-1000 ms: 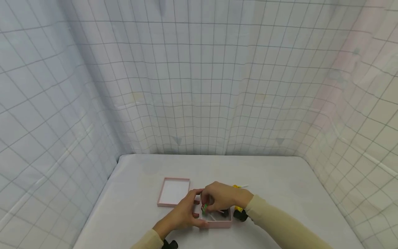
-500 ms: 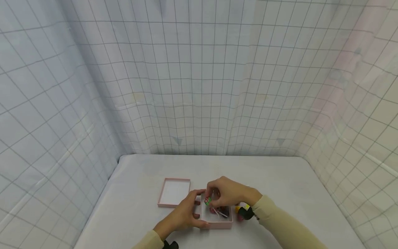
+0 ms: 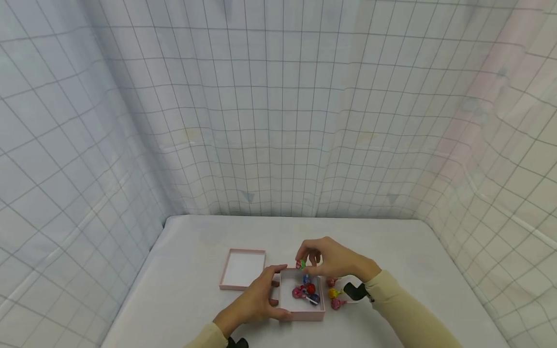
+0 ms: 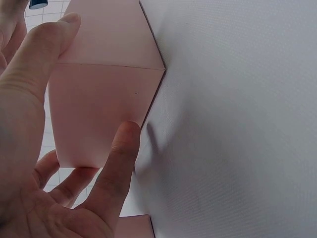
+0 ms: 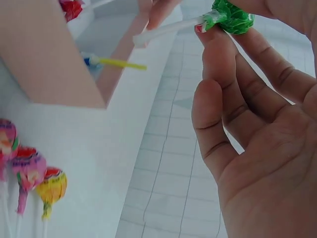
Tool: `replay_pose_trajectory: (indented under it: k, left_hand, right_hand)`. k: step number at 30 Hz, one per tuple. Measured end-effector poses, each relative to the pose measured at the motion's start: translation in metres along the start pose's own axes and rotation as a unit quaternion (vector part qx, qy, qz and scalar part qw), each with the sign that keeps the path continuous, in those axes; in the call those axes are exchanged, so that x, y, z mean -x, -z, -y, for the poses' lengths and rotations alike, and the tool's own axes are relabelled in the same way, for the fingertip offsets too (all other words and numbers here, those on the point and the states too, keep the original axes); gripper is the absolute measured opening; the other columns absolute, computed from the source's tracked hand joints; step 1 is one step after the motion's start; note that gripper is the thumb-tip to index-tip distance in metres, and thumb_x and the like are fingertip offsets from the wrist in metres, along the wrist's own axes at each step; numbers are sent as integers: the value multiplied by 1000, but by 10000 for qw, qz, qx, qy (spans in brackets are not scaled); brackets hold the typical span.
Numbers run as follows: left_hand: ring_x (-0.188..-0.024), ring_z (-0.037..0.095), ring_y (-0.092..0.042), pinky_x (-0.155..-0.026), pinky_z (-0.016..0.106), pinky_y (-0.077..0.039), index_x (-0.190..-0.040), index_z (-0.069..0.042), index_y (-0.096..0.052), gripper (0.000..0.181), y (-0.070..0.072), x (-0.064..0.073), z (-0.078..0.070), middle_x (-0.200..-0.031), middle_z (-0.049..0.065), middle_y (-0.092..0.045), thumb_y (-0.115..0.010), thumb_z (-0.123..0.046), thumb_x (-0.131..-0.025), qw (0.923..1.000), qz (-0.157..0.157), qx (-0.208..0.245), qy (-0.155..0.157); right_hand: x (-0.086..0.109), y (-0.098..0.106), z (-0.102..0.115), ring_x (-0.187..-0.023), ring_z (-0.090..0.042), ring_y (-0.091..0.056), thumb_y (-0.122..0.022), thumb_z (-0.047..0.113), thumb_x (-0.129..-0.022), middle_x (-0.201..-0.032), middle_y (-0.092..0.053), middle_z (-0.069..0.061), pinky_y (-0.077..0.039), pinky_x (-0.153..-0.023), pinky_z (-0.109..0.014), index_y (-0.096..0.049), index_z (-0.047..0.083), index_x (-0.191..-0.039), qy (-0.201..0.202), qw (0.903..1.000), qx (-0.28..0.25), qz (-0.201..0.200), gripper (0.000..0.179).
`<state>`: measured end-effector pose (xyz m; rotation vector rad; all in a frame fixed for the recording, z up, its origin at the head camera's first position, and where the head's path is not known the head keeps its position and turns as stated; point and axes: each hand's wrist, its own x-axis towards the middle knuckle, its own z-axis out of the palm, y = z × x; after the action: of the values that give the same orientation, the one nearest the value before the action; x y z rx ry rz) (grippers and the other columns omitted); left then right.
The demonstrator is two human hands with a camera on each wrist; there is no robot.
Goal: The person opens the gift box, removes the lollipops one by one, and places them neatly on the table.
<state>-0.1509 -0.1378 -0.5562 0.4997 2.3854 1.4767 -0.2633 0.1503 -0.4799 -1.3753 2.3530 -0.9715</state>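
My right hand [image 3: 335, 258] pinches a lollipop in a green and red wrapper [image 3: 300, 264] by its head, held above the back edge of an open pink box [image 3: 302, 316]. In the right wrist view the white stick of this green lollipop [image 5: 233, 19] points left, towards the box. My left hand [image 3: 261, 295] grips the box at its left side, thumb on the front wall and index finger at the back corner. Inside the box lie several lollipops, among them a red one [image 3: 311, 288], a pink one [image 3: 298, 292] and a blue one [image 3: 306, 279].
Left of the box and further back lies its pink-rimmed lid [image 3: 224, 279], white inside facing up. On the table right of the box are a yellow lollipop [image 5: 51, 186] and pink ones [image 5: 28, 168], near my right wrist. Gridded white curtains [image 3: 283, 145] surround the table.
My right hand has lifted the green lollipop out of the box and moved back and to the right. More lollipops in the box now show. The left hand keeps its place.
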Motion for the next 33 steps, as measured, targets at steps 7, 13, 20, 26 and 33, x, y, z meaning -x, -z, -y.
replay_pose_trajectory:
  k: [7, 13, 20, 26, 33]
  left_hand:
    - [-151, 45, -61, -97, 32, -71, -179, -15, -36, 119, 1, -1, 1, -182, 24, -39, -109, -22, -85, 10000, -25, 22, 30]
    - [-152, 44, -61, -99, 32, -71, -179, -16, -36, 119, 1, -2, 1, -182, 23, -39, -109, -24, -86, 10000, 19, 36, 77]
    - [-152, 43, -60, -98, 30, -71, -179, -17, -36, 120, 1, -2, 2, -182, 22, -40, -109, -24, -84, 9999, -1, 19, 118]
    - [-151, 42, -61, -98, 30, -71, -179, -19, -36, 119, 0, -2, 3, -182, 22, -40, -109, -26, -85, 9999, 5, -20, 156]
    - [-150, 41, -62, -97, 30, -71, -179, -20, -35, 121, 0, -2, 2, -182, 21, -39, -109, -23, -84, 9998, 17, 20, 216]
  right_hand:
    - [10, 7, -16, -97, 0, -71, -84, 21, -106, -117, -82, 14, -66, -87, -34, -78, 28, -128, -270, 9991, 177, -281, 23]
    - [21, 11, -36, -104, -2, -73, -84, 20, -108, -116, -82, 14, -67, -92, -30, -78, 25, -130, -483, 9973, 247, -504, 24]
    - [29, 14, -57, -104, -2, -74, -85, 11, -107, -115, -83, 12, -67, -92, -29, -79, 21, -131, -684, 9951, 355, -622, 27]
    - [34, 13, -74, -104, -3, -73, -85, 9, -107, -115, -83, 11, -66, -92, -29, -79, 19, -129, -840, 9929, 487, -693, 25]
    - [37, 11, -91, -108, -14, -76, -84, 10, -107, -121, -84, 0, -68, -98, -38, -80, 6, -131, -904, 9924, 478, -686, 24]
